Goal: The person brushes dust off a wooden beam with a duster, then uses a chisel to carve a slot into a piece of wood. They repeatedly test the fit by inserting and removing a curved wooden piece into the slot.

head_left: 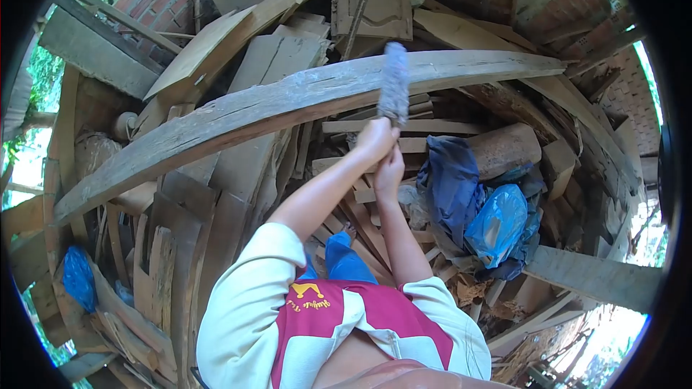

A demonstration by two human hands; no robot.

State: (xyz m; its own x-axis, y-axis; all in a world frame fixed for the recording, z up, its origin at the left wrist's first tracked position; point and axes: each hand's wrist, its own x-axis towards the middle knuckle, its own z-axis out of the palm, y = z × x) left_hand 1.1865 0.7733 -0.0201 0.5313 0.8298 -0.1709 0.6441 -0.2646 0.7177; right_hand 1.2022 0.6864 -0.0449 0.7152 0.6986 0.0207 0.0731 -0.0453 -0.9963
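My left hand [376, 141] is closed around the lower end of a tool with a long, narrow, mottled grey head [393, 83]. The head points up and away from me, its edges slightly blurred, and it overlaps a long, curved-looking timber beam [288, 90] in this view. Just below, my right hand [390, 171] is also closed, wrapped at the tool's handle end. The handle itself is mostly hidden by my fingers. The beam spans from the lower left to the upper right, beyond my hands.
Stacked planks [249, 115] lean at the left, and a panelled wooden door [372, 0] stands at the back. To the right are a dark blue cloth [452, 176], a bright blue plastic bag [497, 223] and a log [504, 151]. Wood scraps [367, 234] cover the ground around my legs.
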